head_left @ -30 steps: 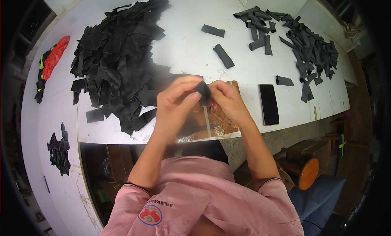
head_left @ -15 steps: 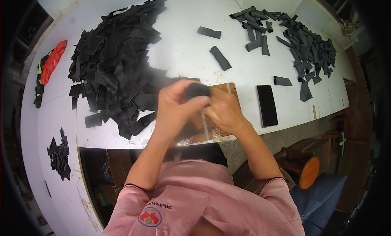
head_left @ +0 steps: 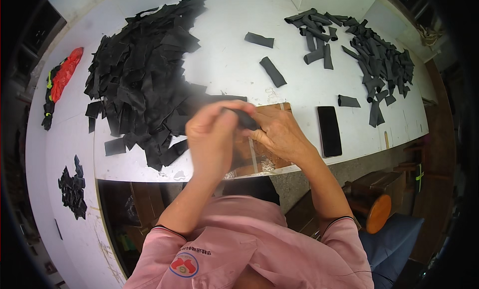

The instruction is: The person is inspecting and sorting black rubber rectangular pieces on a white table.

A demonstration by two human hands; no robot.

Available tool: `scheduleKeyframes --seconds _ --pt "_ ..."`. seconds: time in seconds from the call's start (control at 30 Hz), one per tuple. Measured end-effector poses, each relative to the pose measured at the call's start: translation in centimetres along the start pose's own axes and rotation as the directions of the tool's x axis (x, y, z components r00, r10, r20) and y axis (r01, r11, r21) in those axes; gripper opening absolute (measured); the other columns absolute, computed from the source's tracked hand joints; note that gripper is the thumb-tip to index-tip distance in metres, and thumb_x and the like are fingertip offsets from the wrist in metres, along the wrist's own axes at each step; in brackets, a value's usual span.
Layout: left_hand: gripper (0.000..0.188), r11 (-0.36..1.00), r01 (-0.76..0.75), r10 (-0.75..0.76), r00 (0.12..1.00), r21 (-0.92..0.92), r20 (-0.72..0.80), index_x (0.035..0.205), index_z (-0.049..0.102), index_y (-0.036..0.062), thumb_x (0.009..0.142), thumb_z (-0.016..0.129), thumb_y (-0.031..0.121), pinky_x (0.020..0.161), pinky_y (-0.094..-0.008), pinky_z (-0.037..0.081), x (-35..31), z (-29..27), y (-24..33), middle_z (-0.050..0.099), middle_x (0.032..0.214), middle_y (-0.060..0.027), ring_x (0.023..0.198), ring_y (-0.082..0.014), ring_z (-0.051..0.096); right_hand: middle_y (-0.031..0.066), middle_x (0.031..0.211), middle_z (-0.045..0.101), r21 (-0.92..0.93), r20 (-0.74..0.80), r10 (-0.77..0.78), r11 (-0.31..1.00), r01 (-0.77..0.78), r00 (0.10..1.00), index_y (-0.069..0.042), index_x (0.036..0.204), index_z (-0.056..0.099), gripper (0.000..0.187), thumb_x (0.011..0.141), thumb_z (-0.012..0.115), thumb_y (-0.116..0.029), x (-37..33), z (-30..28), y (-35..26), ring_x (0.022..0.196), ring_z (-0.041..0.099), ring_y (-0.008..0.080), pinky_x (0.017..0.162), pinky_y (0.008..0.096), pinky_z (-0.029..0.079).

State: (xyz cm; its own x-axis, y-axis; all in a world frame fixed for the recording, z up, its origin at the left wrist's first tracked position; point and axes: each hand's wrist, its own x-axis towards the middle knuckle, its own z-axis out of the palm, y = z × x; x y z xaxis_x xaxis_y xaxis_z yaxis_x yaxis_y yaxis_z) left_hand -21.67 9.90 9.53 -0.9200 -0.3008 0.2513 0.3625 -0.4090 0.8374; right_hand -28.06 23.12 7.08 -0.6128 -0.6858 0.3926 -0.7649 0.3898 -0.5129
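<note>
A heap of fabric pieces [head_left: 139,74] occupies the upper left of the table [head_left: 224,49]; a cluster of fabric tubes [head_left: 384,64], the upper right; two separate tubes [head_left: 273,72] lie between. At centre, a held piece [head_left: 245,120] sits between the left hand [head_left: 212,137] and right hand [head_left: 282,134], over a cardboard sheet [head_left: 244,150]. Right of the sheet lies a phone [head_left: 329,132]; lower right, a stool [head_left: 378,214]; far left, a smaller heap [head_left: 73,191].

Left hand [head_left: 212,139]: shifted leftward — now blurred
Right hand [head_left: 283,135]: closer to the body
Black piece [head_left: 245,119]: now slanting down rightward
</note>
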Motion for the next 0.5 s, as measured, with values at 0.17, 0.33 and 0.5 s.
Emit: scheduleKeyframes --seconds 0.17,0.33,0.5 --pt "0.016 0.934 0.13 -0.132 0.991 -0.332 0.016 0.091 0.056 0.0012 0.082 0.054 0.015 0.083 -0.0366 0.04 -0.3 -1.6 -0.4 0.058 0.089 -0.0127 0.088 -0.0245 0.053 0.0103 0.056 0.052 -0.104 0.013 0.007 0.995 -0.005 1.0 -0.003 0.059 0.053 0.035 0.074 0.057 -0.035 -0.6 1.3 0.0 0.058 0.053 0.0266 0.051 0.0353 0.041" --pt "0.016 0.965 0.083 -0.09 0.996 -0.248 -0.017 0.089 0.057 0.0006 0.079 0.058 0.013 0.082 -0.0372 0.041 -0.6 -2.0 -0.4 0.058 0.087 -0.0135 0.086 -0.0258 0.054 0.01 0.055 0.051 -0.104 0.024 -0.026 0.994 0.029 0.999 -0.004 0.057 0.052 0.036 0.075 0.056 -0.035 -0.6 1.5 -0.4 0.056 0.053 0.0263 0.049 0.0351 0.041" --pt "0.016 0.992 0.06 -0.057 0.998 -0.11 0.037 0.092 0.056 0.0009 0.081 0.055 0.012 0.082 -0.0374 0.041 0.4 -2.8 -1.0 0.059 0.09 -0.0137 0.087 -0.025 0.054 0.0097 0.055 0.053 -0.134 0.052 -0.025 0.99 0.032 0.998 -0.005 0.058 0.053 0.037 0.077 0.054 -0.037 -0.3 1.1 0.1 0.053 0.053 0.0259 0.049 0.0343 0.041"
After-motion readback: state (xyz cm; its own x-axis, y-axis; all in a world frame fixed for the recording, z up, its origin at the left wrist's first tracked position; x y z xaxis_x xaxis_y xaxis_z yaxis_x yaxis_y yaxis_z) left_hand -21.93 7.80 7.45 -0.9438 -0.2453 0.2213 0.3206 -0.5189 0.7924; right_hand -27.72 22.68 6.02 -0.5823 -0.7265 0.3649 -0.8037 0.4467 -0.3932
